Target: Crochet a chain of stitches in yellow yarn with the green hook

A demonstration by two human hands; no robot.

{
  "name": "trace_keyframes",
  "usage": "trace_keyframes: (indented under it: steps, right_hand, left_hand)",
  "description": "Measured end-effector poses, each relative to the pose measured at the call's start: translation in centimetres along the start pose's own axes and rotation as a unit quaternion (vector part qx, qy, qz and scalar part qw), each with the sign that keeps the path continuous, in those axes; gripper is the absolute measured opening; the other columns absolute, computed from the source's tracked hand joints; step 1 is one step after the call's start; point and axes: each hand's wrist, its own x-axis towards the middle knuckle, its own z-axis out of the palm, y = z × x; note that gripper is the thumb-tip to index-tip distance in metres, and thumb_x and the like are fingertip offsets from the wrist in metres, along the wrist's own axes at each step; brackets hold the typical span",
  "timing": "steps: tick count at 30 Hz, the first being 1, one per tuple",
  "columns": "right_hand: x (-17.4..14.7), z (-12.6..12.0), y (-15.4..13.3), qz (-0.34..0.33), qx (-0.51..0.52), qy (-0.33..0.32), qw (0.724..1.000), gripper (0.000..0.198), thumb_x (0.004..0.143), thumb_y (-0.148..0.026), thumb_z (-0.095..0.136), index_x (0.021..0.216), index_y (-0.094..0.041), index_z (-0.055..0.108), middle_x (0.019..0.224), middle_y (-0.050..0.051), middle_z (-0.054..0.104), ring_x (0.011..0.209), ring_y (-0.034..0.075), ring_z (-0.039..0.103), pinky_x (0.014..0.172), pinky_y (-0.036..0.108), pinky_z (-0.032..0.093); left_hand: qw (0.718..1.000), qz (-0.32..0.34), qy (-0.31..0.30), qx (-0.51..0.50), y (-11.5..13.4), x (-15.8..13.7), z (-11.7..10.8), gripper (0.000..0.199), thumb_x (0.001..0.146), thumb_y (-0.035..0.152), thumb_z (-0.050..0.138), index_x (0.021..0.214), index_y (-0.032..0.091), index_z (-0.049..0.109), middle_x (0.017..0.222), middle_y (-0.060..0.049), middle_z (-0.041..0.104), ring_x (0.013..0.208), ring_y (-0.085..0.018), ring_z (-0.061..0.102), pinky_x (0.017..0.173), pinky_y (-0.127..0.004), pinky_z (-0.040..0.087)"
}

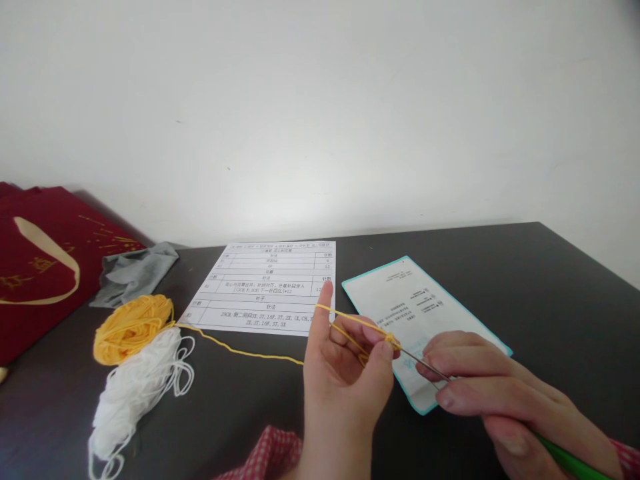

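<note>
My left hand pinches a small piece of yellow crochet work between thumb and fingers. The raised index finger carries a strand of yellow yarn stretched to that piece. In my right hand is a crochet hook with a thin metal shaft and a green handle; its tip meets the yellow stitches, and the hook head is hidden there. From my left hand the yarn trails across the table to a yellow yarn ball. A white yarn skein lies against the ball, with loose loops.
On the dark table lies a printed pattern sheet behind my left hand. A white card with a turquoise edge sits partly under my hands. At left are a grey pouch and a red bag. A pale wall stands behind.
</note>
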Motion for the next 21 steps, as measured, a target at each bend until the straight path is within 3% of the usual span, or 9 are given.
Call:
trace_keyframes:
  steps: [10, 17, 21]
  right_hand:
    - [1.0, 0.0, -0.3, -0.02, -0.046, 0.014, 0.999, 0.018, 0.1, -0.033, 0.053, 0.102, -0.025, 0.069, 0.097, 0.005, 0.076, 0.092, 0.019, 0.074, 0.083, 0.022, 0.06]
    - [0.3, 1.2, -1.1, 0.047, -0.036, 0.079, 0.995, 0.024, 0.102, -0.039, 0.05, 0.094, -0.028, 0.069, 0.094, 0.004, 0.075, 0.09, 0.019, 0.071, 0.083, 0.024, 0.058]
    - [0.5, 0.8, -1.0, 0.009, -0.078, 0.049, 0.996, 0.02, 0.102, -0.034, 0.051, 0.095, -0.026, 0.068, 0.095, 0.003, 0.075, 0.093, 0.015, 0.071, 0.089, 0.017, 0.055]
  left_hand:
    - [0.999, 0.041, 0.013, 0.005, -0.8, -0.2, 0.1, 0.079, 0.07, 0.01, 0.079, 0.142, 0.024, 0.05, 0.072, 0.005, 0.066, 0.07, -0.011, 0.063, 0.071, -0.022, 0.054]
    - [0.999, 0.039, 0.007, 0.024, -0.6, -0.1, 0.0, 0.08, 0.069, 0.012, 0.081, 0.142, 0.024, 0.052, 0.071, 0.005, 0.066, 0.069, -0.012, 0.064, 0.072, -0.024, 0.055]
    - [0.998, 0.049, 0.017, 0.019, -0.5, -0.2, 0.3, 0.078, 0.069, 0.009, 0.08, 0.141, 0.022, 0.052, 0.068, 0.006, 0.066, 0.068, -0.011, 0.063, 0.072, -0.022, 0.054]
